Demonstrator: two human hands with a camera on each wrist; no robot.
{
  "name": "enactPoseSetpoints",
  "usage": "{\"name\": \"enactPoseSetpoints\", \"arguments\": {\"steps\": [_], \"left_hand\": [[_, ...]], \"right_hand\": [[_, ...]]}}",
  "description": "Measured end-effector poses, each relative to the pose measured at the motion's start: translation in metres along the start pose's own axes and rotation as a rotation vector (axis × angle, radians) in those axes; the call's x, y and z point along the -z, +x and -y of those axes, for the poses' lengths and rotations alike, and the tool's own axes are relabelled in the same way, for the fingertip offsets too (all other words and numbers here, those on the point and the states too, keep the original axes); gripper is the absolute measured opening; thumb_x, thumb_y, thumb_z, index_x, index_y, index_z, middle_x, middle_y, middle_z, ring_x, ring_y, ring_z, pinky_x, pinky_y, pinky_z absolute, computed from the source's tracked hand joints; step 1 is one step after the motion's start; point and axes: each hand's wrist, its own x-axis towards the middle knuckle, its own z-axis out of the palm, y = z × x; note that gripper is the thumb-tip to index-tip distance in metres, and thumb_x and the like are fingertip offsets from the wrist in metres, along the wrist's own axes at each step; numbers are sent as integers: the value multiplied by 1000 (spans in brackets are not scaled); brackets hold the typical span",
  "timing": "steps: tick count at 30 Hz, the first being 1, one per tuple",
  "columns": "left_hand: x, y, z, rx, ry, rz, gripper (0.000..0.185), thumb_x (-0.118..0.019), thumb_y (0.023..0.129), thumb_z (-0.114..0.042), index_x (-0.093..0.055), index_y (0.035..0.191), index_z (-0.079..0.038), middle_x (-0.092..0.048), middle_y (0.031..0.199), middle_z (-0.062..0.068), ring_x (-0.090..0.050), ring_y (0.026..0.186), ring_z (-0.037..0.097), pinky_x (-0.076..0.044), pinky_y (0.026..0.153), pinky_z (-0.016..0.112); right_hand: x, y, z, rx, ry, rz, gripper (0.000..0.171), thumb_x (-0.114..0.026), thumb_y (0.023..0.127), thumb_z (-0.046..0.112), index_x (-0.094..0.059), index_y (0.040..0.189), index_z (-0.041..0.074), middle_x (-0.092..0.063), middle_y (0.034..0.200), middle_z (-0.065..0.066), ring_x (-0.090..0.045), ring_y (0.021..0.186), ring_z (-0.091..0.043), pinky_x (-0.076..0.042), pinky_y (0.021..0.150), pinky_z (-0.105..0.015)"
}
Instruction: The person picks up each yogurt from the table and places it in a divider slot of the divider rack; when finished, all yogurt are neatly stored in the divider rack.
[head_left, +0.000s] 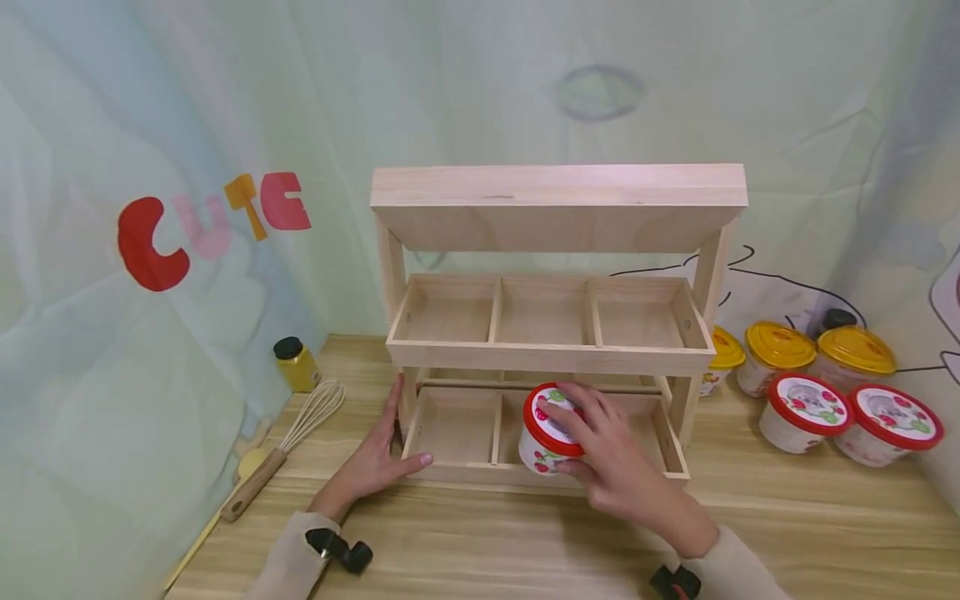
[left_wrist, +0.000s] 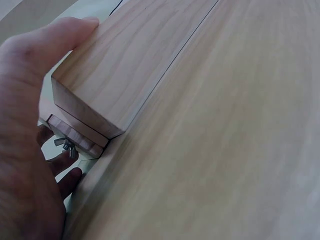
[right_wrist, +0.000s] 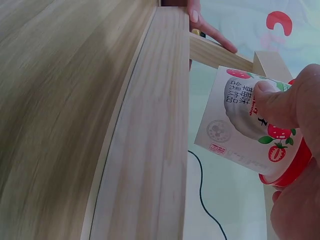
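My right hand grips a white paper cup with a red lid and strawberry print. The thumb presses on its side while the other fingers lie over the lid. In the head view the cup overlaps the middle compartment of the lower tray, which belongs to a two-level wooden display rack. My left hand holds the tray's left front corner, thumb on the front rim and fingers along the side. From the left wrist, the fingers curl beside a wing nut on that side.
Two more red-lidded cups stand at right, with several yellow-lidded tubs behind them. A whisk and a yellow jar with a black cap are at left. The upper tray has three compartments. A printed curtain hangs behind.
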Motion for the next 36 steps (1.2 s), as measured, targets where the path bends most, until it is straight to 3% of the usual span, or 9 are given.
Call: {"name": "enactPoseSetpoints", "arguments": {"steps": [6, 13, 19, 25, 32, 36], "left_hand": [[2, 0, 0, 35, -39, 21, 136, -88, 85, -25, 16, 172, -30, -7, 181, 24, -8, 165, 56, -12, 125, 81], [3, 0, 2, 14, -42, 24, 134, -87, 85, -27, 16, 172, -29, 12, 181, 22, -4, 165, 58, -12, 124, 85], [3, 0, 3, -1, -51, 22, 135, -87, 85, -25, 15, 173, -27, 9, 181, 23, -5, 164, 57, -12, 124, 84], [2, 1, 2, -3, -59, 25, 134, -87, 85, -25, 15, 173, -28, 5, 181, 24, -5, 165, 58, -12, 124, 83], [2, 0, 2, 16, -75, 32, 133, -85, 87, -26, 16, 172, -30, -11, 181, 24, -10, 165, 57, -12, 125, 83], [3, -1, 2, 23, -63, 31, 133, -85, 87, -26, 17, 172, -30, -10, 181, 25, -11, 165, 56, -13, 126, 82]], "right_hand": [[-10, 10, 5, -6, 43, 21, 81, -90, 80, 16, -55, 153, 19, -49, 161, -17, -45, 144, -39, -43, 111, -66], [-28, 22, 9, -21, 84, 18, 82, -90, 81, 14, -54, 154, 22, -47, 163, -15, -43, 147, -39, -44, 112, -65], [-41, 32, 13, -35, 92, 15, 83, -91, 82, 16, -52, 156, 24, -45, 165, -13, -44, 148, -40, -46, 111, -63], [-49, 44, 19, 5, 103, -8, 82, -91, 81, 16, -54, 154, 20, -48, 162, -18, -45, 146, -43, -45, 113, -65], [-60, 56, 27, 10, 106, 22, 79, -89, 84, 17, -53, 154, 19, -48, 162, -20, -46, 146, -42, -47, 114, -67], [-66, 62, 32, 11, 102, 38, 76, -87, 87, 17, -53, 154, 19, -47, 164, -19, -45, 147, -42, -47, 114, -67]]}}
